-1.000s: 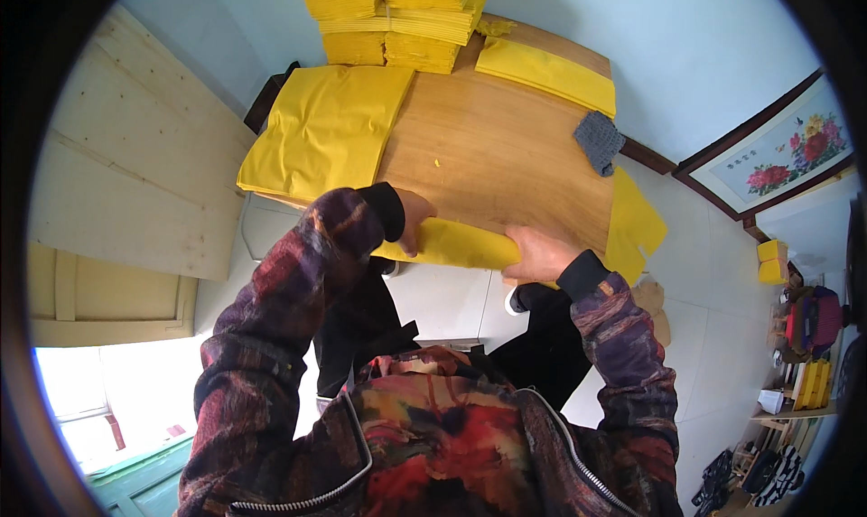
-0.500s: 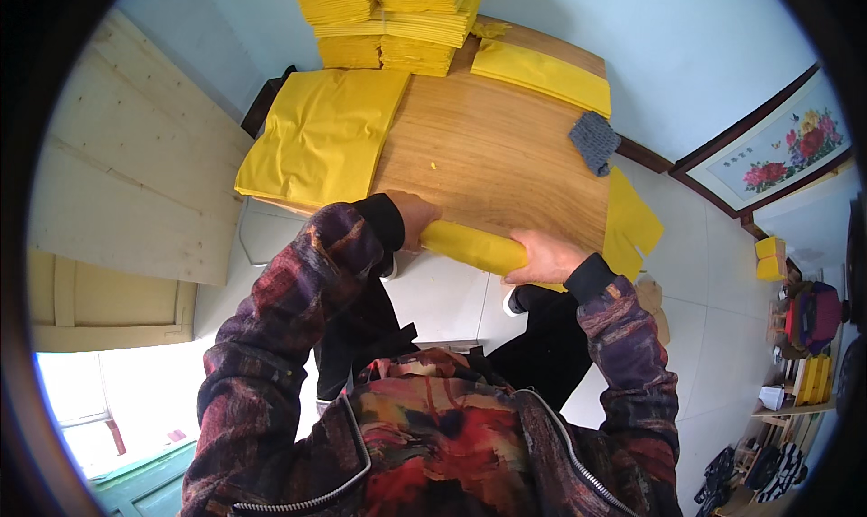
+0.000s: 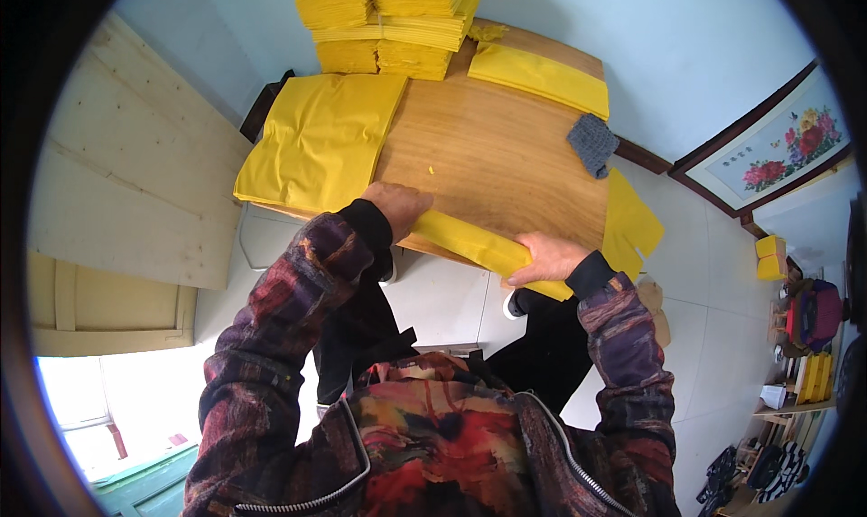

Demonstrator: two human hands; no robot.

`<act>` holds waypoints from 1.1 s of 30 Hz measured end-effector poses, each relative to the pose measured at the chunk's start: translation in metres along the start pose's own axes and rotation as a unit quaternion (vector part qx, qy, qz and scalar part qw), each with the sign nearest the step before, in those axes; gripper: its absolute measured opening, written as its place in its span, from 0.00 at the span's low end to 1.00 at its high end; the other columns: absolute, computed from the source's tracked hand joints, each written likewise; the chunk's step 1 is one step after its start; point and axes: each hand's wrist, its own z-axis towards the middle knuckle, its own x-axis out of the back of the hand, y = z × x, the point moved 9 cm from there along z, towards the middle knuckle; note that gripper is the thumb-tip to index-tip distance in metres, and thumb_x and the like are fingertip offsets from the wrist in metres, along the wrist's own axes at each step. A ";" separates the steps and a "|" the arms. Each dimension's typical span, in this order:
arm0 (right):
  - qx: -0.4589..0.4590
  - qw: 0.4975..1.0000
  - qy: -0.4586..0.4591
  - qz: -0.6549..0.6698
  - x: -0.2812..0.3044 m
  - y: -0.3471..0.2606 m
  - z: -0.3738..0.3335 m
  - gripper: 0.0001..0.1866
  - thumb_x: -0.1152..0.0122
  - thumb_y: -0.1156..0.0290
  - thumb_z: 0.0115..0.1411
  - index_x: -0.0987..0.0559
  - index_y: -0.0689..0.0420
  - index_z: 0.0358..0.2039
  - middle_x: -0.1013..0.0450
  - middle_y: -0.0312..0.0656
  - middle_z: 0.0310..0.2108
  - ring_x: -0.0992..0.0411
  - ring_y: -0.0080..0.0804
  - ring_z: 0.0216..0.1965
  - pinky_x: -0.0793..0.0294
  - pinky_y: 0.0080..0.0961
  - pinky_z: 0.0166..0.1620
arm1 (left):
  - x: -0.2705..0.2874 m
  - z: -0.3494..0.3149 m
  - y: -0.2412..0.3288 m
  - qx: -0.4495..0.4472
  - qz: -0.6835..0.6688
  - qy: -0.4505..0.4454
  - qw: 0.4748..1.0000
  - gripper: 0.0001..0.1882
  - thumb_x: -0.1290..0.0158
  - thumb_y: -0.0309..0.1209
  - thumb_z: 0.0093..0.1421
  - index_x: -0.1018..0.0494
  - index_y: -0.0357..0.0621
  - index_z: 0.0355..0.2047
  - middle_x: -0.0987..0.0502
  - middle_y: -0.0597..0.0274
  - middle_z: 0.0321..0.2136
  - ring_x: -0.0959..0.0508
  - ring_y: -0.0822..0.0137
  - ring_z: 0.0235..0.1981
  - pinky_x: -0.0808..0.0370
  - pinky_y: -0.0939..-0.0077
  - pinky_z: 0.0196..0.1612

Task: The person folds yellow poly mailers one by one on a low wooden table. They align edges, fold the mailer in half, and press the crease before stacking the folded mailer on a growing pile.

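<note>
A long, narrow folded strip of yellow sheet (image 3: 474,246) lies slantwise along the near edge of the wooden table (image 3: 492,147). My left hand (image 3: 397,208) is closed over its left end, fingers curled and partly hidden from me. My right hand (image 3: 546,257) grips the strip near its right end, thumb on top, and the tip sticks out below that hand. Left of my left hand, a stack of wide yellow sheets (image 3: 316,142) lies flat at the table's left side. A small yellow scrap (image 3: 431,169) rests on the tabletop.
Tall piles of folded yellow sheets (image 3: 388,29) stand at the back left. A flat yellow folded stack (image 3: 542,79) lies along the back edge. At the right edge is a crumpled grey cloth (image 3: 592,145), with a yellow piece (image 3: 630,223) hanging below it. A framed flower picture (image 3: 772,147) leans at right.
My left hand has moved slightly left and up along the strip. The strip looks flatter and more slanted, its right tip now showing past my right hand, which has barely moved.
</note>
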 end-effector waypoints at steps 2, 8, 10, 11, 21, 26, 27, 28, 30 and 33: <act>0.002 1.000 -0.009 0.006 -0.002 0.000 0.002 0.34 0.28 0.51 0.45 0.25 0.65 0.45 0.24 0.52 0.38 0.26 0.44 0.41 0.28 0.33 0.46 | 0.001 0.001 0.003 -0.012 0.047 0.002 0.999 0.15 0.41 0.30 0.47 0.31 0.49 0.36 0.23 0.60 0.31 0.22 0.53 0.37 0.26 0.62 0.40; 0.011 0.991 -0.073 0.111 -0.014 0.000 0.012 0.32 0.29 0.54 0.47 0.25 0.64 0.46 0.24 0.52 0.39 0.26 0.43 0.41 0.28 0.33 0.47 | 0.013 0.005 0.051 -0.096 0.026 0.106 0.989 0.11 0.46 0.31 0.52 0.30 0.50 0.37 0.25 0.60 0.29 0.22 0.55 0.35 0.26 0.63 0.39; 0.015 0.995 -0.054 0.085 -0.011 -0.001 0.013 0.31 0.29 0.56 0.47 0.25 0.64 0.45 0.24 0.52 0.39 0.26 0.44 0.42 0.28 0.33 0.47 | 0.009 0.011 0.047 -0.061 0.005 0.079 0.995 0.10 0.48 0.30 0.54 0.29 0.49 0.38 0.24 0.57 0.28 0.20 0.55 0.33 0.25 0.58 0.35; 0.020 0.998 -0.029 0.054 -0.009 -0.003 0.013 0.30 0.29 0.56 0.47 0.25 0.64 0.45 0.24 0.52 0.39 0.26 0.44 0.42 0.28 0.33 0.46 | 0.006 0.012 0.045 -0.048 -0.005 0.057 0.997 0.09 0.49 0.30 0.56 0.29 0.49 0.38 0.23 0.56 0.28 0.20 0.55 0.33 0.24 0.57 0.34; -0.009 0.974 0.137 -0.179 0.017 -0.033 -0.012 0.25 0.33 0.59 0.48 0.29 0.61 0.42 0.25 0.55 0.36 0.26 0.52 0.41 0.28 0.41 0.44 | -0.020 0.020 0.025 -0.022 -0.105 -0.162 0.981 0.19 0.39 0.36 0.50 0.27 0.51 0.43 0.21 0.52 0.32 0.21 0.49 0.38 0.26 0.57 0.41; 0.014 0.959 0.200 -0.199 0.016 -0.046 -0.013 0.23 0.33 0.61 0.51 0.29 0.59 0.42 0.24 0.53 0.34 0.25 0.52 0.39 0.27 0.42 0.41 | -0.037 0.028 0.023 -0.049 -0.196 -0.188 0.961 0.20 0.38 0.36 0.48 0.25 0.50 0.43 0.20 0.52 0.33 0.22 0.50 0.38 0.26 0.60 0.41; 0.015 0.957 0.211 -0.201 0.017 -0.046 -0.011 0.22 0.34 0.62 0.51 0.29 0.59 0.42 0.24 0.53 0.34 0.25 0.52 0.39 0.27 0.42 0.40 | -0.040 0.031 0.022 -0.056 -0.210 -0.190 0.958 0.20 0.37 0.36 0.48 0.25 0.50 0.43 0.20 0.52 0.33 0.22 0.50 0.38 0.26 0.61 0.41; 0.032 0.956 0.222 -0.191 0.019 -0.048 -0.010 0.21 0.34 0.62 0.52 0.29 0.59 0.42 0.24 0.53 0.34 0.26 0.52 0.39 0.27 0.43 0.40 | -0.044 0.033 0.019 -0.049 -0.209 -0.202 0.956 0.20 0.37 0.36 0.47 0.25 0.49 0.42 0.20 0.52 0.33 0.21 0.50 0.38 0.26 0.61 0.41; 0.055 0.954 0.241 -0.169 0.022 -0.048 -0.010 0.20 0.35 0.64 0.53 0.28 0.59 0.43 0.24 0.53 0.35 0.26 0.53 0.38 0.27 0.43 0.39 | -0.052 0.039 0.016 -0.040 -0.209 -0.220 0.952 0.21 0.36 0.36 0.47 0.25 0.47 0.42 0.20 0.52 0.32 0.21 0.51 0.37 0.26 0.62 0.41; 0.129 0.933 0.297 -0.154 0.030 -0.054 -0.010 0.17 0.38 0.66 0.55 0.28 0.59 0.43 0.24 0.52 0.35 0.26 0.54 0.37 0.27 0.44 0.39 | -0.054 0.051 0.009 -0.045 -0.196 -0.222 0.954 0.22 0.35 0.36 0.45 0.25 0.47 0.42 0.20 0.52 0.32 0.21 0.52 0.37 0.26 0.63 0.41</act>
